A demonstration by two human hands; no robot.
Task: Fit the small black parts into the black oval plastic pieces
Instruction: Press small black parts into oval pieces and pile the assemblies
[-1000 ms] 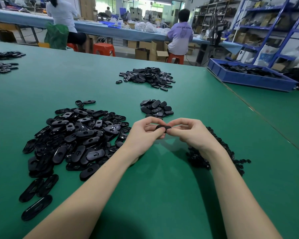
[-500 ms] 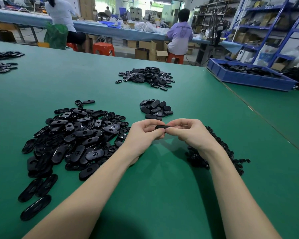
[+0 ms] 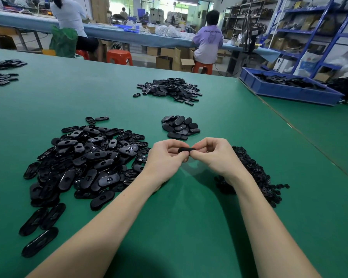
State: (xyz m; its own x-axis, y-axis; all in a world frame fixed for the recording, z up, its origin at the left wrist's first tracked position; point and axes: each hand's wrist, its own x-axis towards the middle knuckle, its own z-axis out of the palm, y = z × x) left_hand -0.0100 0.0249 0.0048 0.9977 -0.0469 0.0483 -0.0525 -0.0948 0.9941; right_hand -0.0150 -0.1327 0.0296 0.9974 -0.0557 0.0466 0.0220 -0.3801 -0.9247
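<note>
Both hands meet over the green table (image 3: 189, 227), and little has changed across the last second: the left hand (image 3: 165, 157) and right hand (image 3: 215, 155) sit where they were, fingers curled and clamped from either end on one black oval piece (image 3: 186, 150), held clear of the table between the piles. I note only a slight roll of the piece toward the camera, so more of its dark edge shows now than half a second ago. Whether a small black part sits in it I cannot tell; fingertips cover the centre. I judge the press-fit to be under way or just finishing, not a fresh pickup. Large pile of oval pieces (image 3: 84, 163) lies left of the left wrist, pile of small parts (image 3: 255, 171) under and beyond the right wrist, and a small stack (image 3: 180, 127), probably finished ones, just past the hands. Next I expect a drop onto that stack.
</note>
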